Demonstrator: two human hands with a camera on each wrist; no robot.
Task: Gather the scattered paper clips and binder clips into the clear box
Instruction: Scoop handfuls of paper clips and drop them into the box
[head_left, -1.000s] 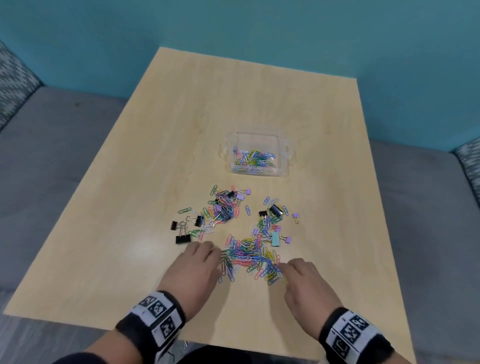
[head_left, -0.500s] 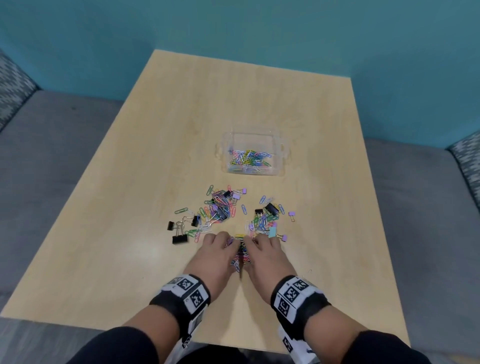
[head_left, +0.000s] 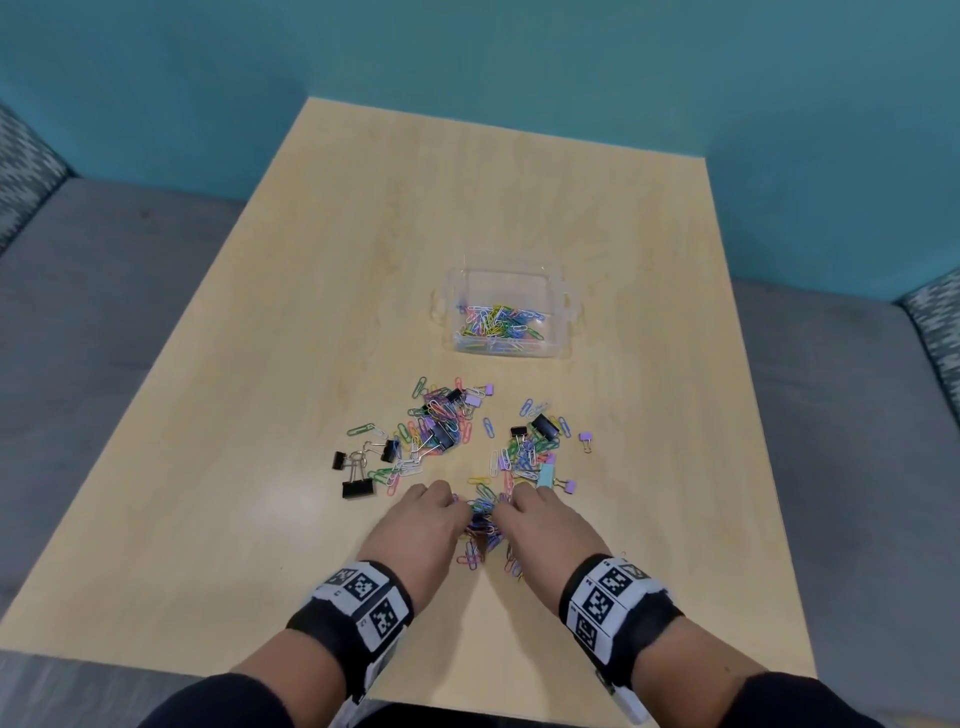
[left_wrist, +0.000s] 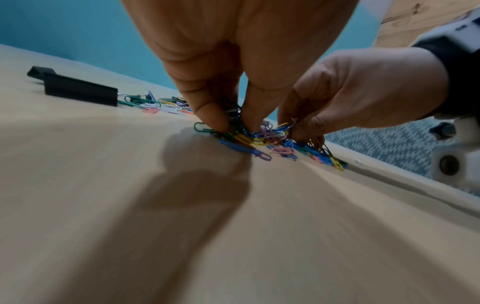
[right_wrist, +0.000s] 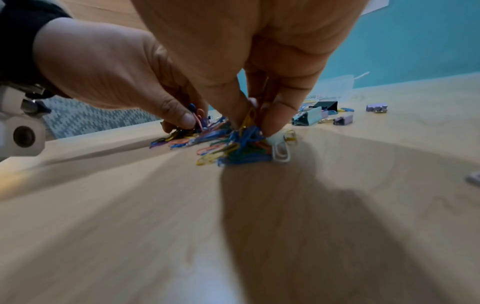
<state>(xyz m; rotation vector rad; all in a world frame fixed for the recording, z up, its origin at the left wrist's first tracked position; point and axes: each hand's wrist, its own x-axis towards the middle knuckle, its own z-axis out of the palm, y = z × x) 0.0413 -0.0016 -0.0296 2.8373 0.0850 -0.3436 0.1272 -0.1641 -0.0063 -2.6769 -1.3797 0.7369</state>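
Step in hand: scooping paper clip bunch (head_left: 480, 514) off wooden table (head_left: 322, 249). Left hand (head_left: 418, 525) and right hand (head_left: 545, 525) fingertips pinch bunch from both sides. Clear box (head_left: 506, 317) well beyond, partly filled. Next: lift together, carry over box, let go; loose clips likely drop.

I can read no words, numbers or brands anywhere; my wristbands (head_left: 363, 597) carry only black-and-white square code patterns, and nothing on them is legible as text.
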